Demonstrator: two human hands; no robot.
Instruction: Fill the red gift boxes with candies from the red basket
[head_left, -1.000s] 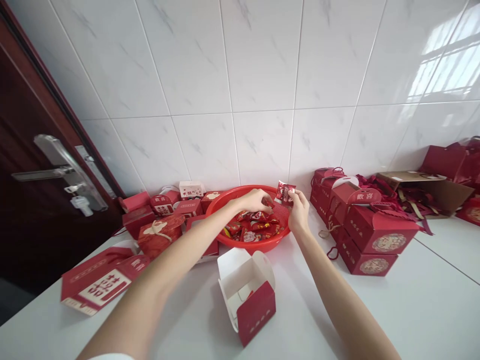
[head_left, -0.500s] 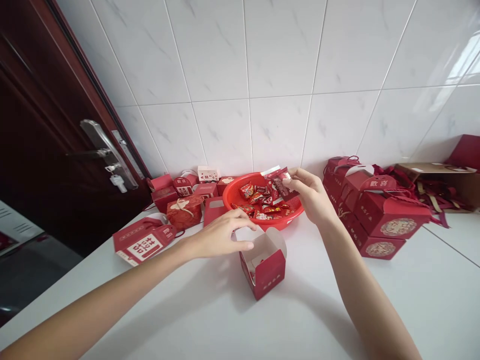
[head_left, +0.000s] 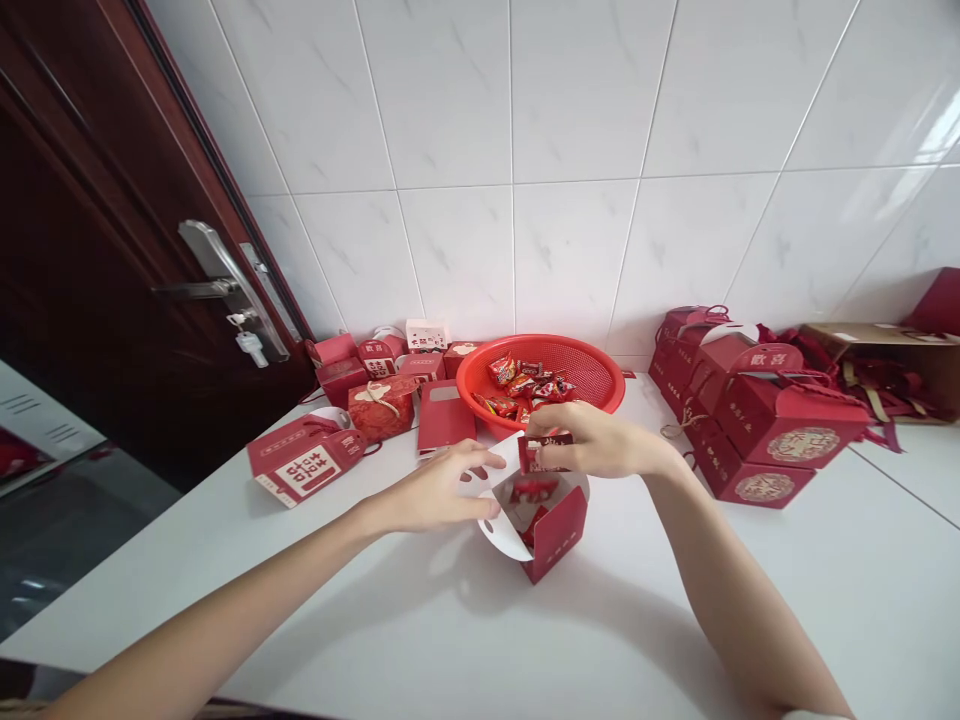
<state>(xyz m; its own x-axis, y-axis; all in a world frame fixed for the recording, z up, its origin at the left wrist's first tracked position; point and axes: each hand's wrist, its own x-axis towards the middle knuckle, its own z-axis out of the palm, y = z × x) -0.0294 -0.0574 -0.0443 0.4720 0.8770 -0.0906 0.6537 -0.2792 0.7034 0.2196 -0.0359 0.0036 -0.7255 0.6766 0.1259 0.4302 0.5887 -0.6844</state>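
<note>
Candy [head_left: 532, 458] moved nearer, pinched by my right hand [head_left: 592, 438]. My left hand [head_left: 446, 488], loosely spread, could let the flap [head_left: 504, 535] block it.

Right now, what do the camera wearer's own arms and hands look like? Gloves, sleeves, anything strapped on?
Left hand and right hand are both bare: no gloves, and no rings, watch or bands visible. Both forearms are uncovered. A bit of pale, whitish sleeve shows at the bottom edge on the right arm; no left sleeve in frame.
</note>
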